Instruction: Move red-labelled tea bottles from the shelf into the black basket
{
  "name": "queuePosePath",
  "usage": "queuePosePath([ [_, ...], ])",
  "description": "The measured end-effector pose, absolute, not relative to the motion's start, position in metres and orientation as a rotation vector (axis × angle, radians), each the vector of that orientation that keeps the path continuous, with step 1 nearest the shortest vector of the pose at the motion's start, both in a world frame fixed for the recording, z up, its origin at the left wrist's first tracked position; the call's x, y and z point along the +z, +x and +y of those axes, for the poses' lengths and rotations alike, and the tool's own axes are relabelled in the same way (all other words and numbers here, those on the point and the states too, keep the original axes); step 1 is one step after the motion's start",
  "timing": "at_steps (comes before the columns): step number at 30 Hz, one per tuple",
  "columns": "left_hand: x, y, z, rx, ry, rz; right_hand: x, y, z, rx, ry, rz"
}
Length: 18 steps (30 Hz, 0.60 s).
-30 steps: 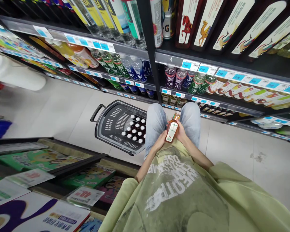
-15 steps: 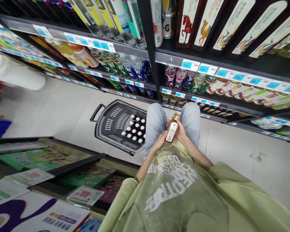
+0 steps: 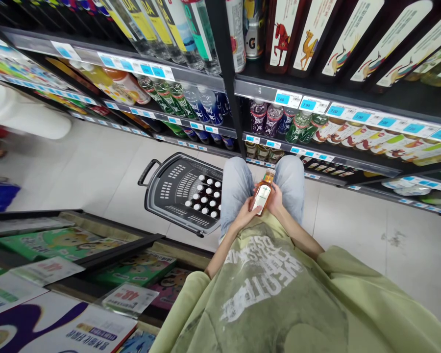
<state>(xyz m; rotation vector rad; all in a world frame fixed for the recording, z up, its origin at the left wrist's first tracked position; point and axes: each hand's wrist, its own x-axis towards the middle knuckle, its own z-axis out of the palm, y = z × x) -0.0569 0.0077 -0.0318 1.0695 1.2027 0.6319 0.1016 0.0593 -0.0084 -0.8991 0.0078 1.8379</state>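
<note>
Between my knees I hold a small drink bottle (image 3: pixel 262 195) of amber-brown colour, its white label turned up and its orange-banded neck pointing at the shelf. My left hand (image 3: pixel 247 214) grips its lower left side, the thumb lying over the label's bottom end. On the other side my right hand (image 3: pixel 276 197) wraps round the bottle's right edge; its far fingers are hidden beneath. To the left on the floor stands a black shopping basket (image 3: pixel 171 196), partly covered by my leg. Several dark bottles with white caps (image 3: pixel 205 199) stand upright in it.
Drink shelves with price tags (image 3: pixel 259 88) run along the front. Low shelf stands with boxed goods (image 3: pixel 139 267) are close behind on the left. A white rounded object (image 3: pixel 25 115) and a blue package (image 3: pixel 2 192) lie at the far left. Pale floor tiles (image 3: pixel 353 235) extend to the right.
The bottle has tilted slightly in my hands, and my left thumb has come over the lower label. The basket and my legs stay where they were.
</note>
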Motion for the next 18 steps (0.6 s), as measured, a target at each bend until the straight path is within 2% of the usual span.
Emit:
queuePosePath([
  [10,-0.034,-0.052,0.006,0.83,1.414,1.441,-0.019,0.1,0.06,1.74,-0.951,0.0],
  [18,-0.03,-0.062,0.008,0.787,1.017,1.162,-0.006,0.104,0.058,1.82,-0.878,0.026],
])
